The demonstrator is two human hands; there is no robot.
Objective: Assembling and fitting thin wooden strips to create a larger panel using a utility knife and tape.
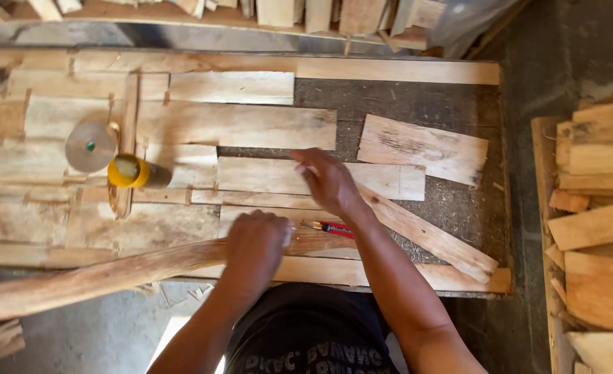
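Closest, my left hand [254, 242] is clenched around one end of a long wooden strip [92, 277] slanting off the surface [417, 111]; my right hand [327, 181] rests flat, fingers loose, on a plank [265, 174]; a red pencil [331, 227] lies between them.

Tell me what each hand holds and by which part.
Left hand grips the long wooden strip at its near end. Right hand rests on a plank, holding nothing.
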